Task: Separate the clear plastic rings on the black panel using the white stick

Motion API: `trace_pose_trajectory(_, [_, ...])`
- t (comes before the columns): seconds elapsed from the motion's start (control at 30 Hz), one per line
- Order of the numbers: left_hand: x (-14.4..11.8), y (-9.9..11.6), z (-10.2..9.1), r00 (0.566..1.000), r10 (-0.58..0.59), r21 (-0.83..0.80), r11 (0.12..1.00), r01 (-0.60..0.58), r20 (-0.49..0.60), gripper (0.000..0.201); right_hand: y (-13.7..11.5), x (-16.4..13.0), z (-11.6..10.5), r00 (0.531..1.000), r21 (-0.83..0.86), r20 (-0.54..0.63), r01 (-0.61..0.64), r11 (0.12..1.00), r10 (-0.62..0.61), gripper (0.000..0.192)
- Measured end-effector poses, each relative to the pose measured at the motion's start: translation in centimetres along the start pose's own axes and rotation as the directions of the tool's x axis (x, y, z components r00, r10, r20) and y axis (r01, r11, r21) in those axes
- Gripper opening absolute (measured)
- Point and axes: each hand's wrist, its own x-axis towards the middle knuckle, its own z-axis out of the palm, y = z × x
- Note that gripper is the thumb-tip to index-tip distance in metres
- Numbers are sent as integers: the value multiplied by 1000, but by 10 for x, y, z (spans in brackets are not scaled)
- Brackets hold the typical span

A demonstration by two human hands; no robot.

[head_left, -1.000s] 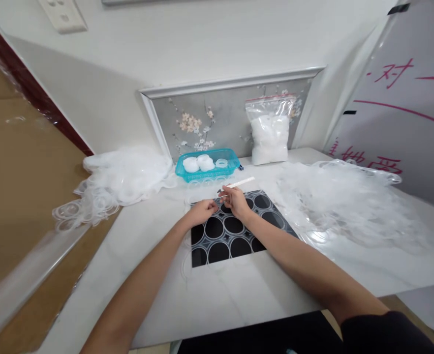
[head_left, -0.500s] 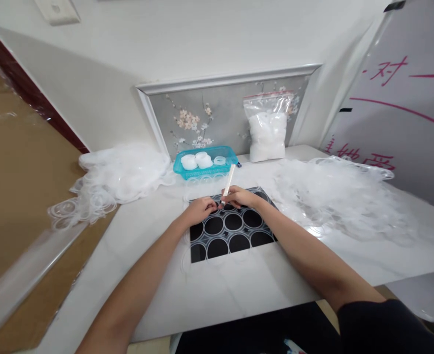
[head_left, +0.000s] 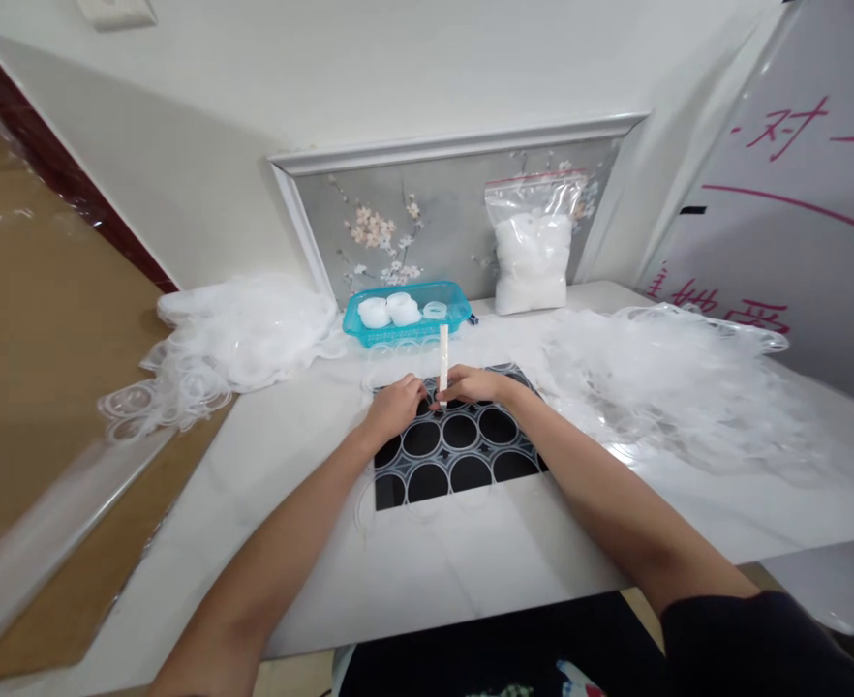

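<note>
My right hand (head_left: 474, 385) grips a thin white stick-like tool (head_left: 442, 354), standing almost upright with its tip down at the far edge of a black sheet (head_left: 456, 445) printed with rows of black circles. My left hand (head_left: 396, 404) rests with its fingers curled on the sheet's far left corner, right beside the tool's tip. What its fingertips pinch is too small to make out. Both hands nearly touch over the sheet.
A turquoise basket (head_left: 407, 321) with white round pieces stands behind the sheet. Piles of clear plastic rings lie at the left (head_left: 230, 339) and right (head_left: 674, 387). A zip bag of white pieces (head_left: 533, 257) leans on a flowered panel. A whiteboard (head_left: 797, 194) stands at right.
The white tool has swung from lying nearly flat, pointing right, to standing almost upright in my right hand. My left hand has closed in beside its tip.
</note>
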Motion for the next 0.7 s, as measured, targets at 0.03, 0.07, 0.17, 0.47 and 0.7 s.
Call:
trace_pose_trajectory(0.03, [0, 1, 0, 1000, -6, 9, 1000, 6, -2, 21, 0, 0, 0, 1000, 0, 3, -9, 1000, 9, 17])
trace_pose_trajectory(0.07, [0, 1, -1, 1000, -11, 18, 1000, 11, -5, 21, -1, 0, 0, 1000, -1, 9, -14, 1000, 14, 17])
trace_pose_trajectory(0.17, [1, 2, -1, 999, -30, 38, 999, 30, -13, 21, -1, -1, -1, 1000, 4, 28, -10, 1000, 10, 16])
trace_pose_trajectory(0.47, [4, 1, 2, 996, -81, 36, 996, 82, -46, 21, 3, 0, -6, 998, -29, 69, -6, 1000, 8, 17])
trace_pose_trajectory(0.7, [1, -4, -4, 999, 33, -112, 993, -34, -11, 13, 0, -5, -6, 998, 43, 57, 11, 999, -14, 12])
